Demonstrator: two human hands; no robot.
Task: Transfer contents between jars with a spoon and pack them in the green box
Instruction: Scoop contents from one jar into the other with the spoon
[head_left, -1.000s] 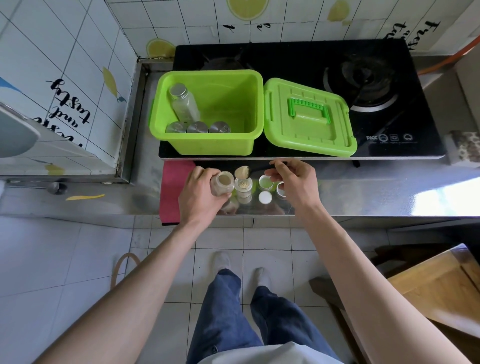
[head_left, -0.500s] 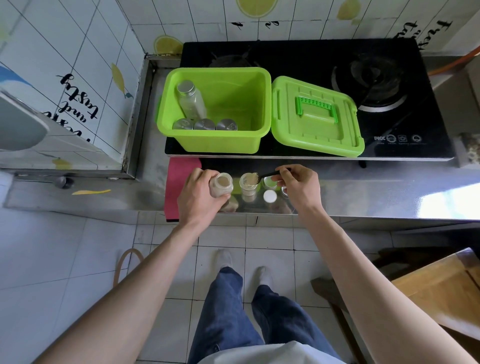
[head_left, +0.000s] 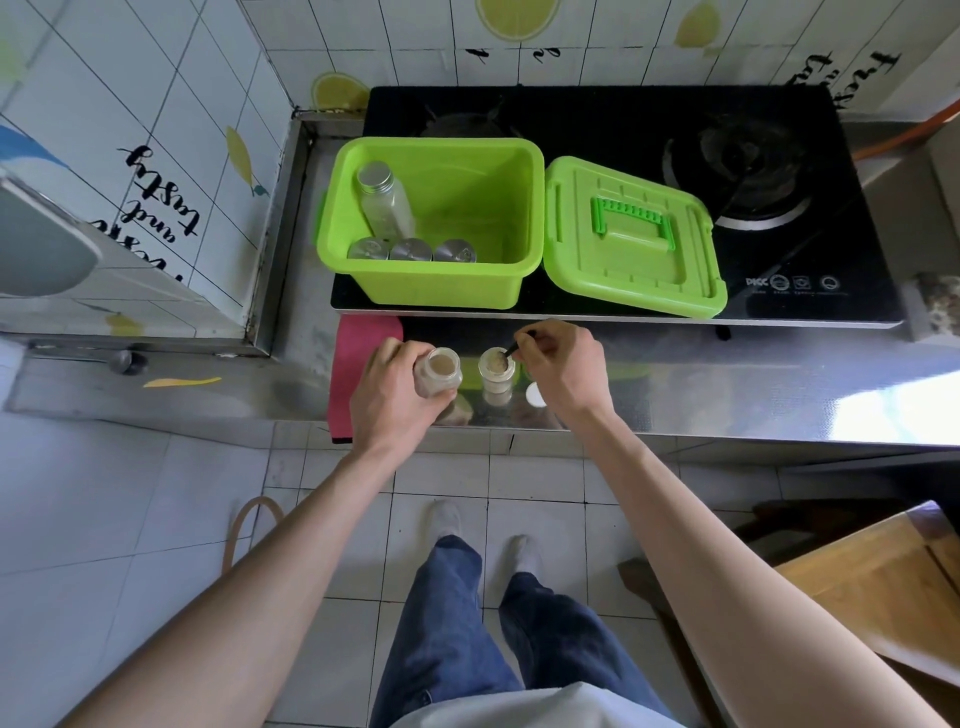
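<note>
My left hand (head_left: 390, 395) grips an open glass jar (head_left: 439, 371) of beige powder, held at the counter's front edge. My right hand (head_left: 563, 371) pinches a dark-handled spoon (head_left: 511, 349) whose bowl is dipped into the mouth of a smaller open jar (head_left: 497, 370) standing just right of the first. The green box (head_left: 457, 283) sits on the stove behind, open, holding a tall bottle (head_left: 385, 200) and three metal-lidded jars (head_left: 411, 250) along its near wall. Its green lid (head_left: 631, 241) lies beside it on the right.
A white cap (head_left: 535, 397) lies on the steel counter (head_left: 753, 384) under my right wrist. A pink cloth (head_left: 358, 358) hangs over the counter edge left of my left hand. The black gas stove (head_left: 753, 171) fills the back. A wooden stool (head_left: 883, 582) stands low right.
The spoon, loaded with powder above the small jar a second ago, has come down into that jar's mouth. My right hand shifted left over it. The left hand still holds its jar.
</note>
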